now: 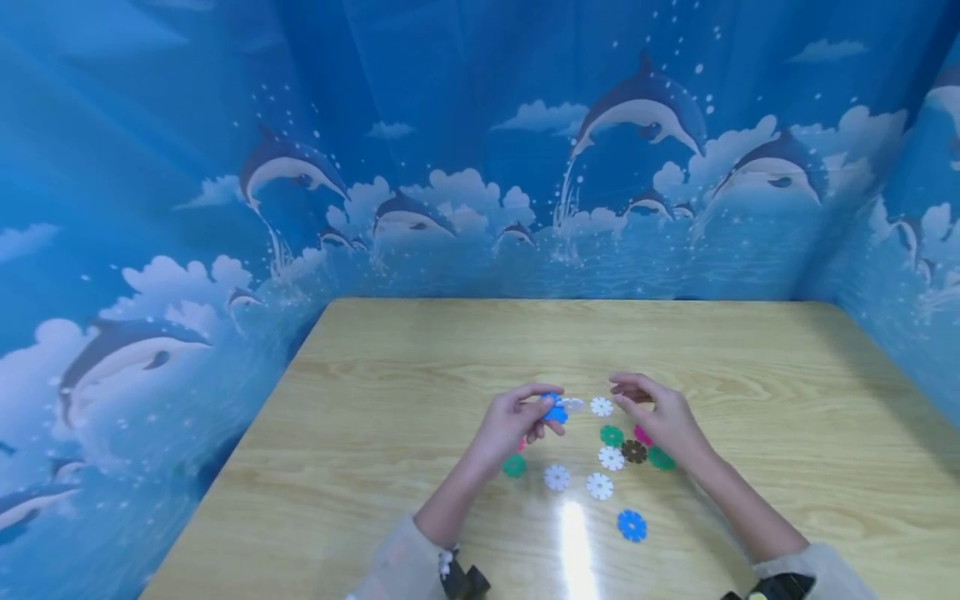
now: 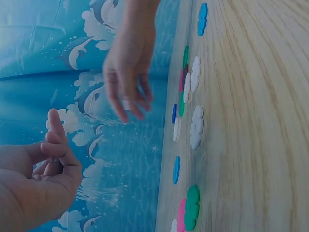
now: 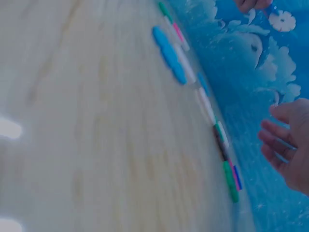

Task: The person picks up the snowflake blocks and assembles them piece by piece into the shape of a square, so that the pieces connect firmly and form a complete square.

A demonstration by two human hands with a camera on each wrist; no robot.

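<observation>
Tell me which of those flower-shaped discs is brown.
In the head view, the brown disc lies between a white disc on its left and a green disc on its right; no other visible disc is brown.

I watch remotely as the left hand pinches, the right hand hovers, fingers loosely bent, and both forearms angle inward.

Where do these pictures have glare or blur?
Head view: a bright white streak of glare lies on the table, left of the loose blue disc; right wrist view: two glare patches at the left edge, with the wood grain and discs looking smeared; left wrist view: the right hand looks slightly soft.
</observation>
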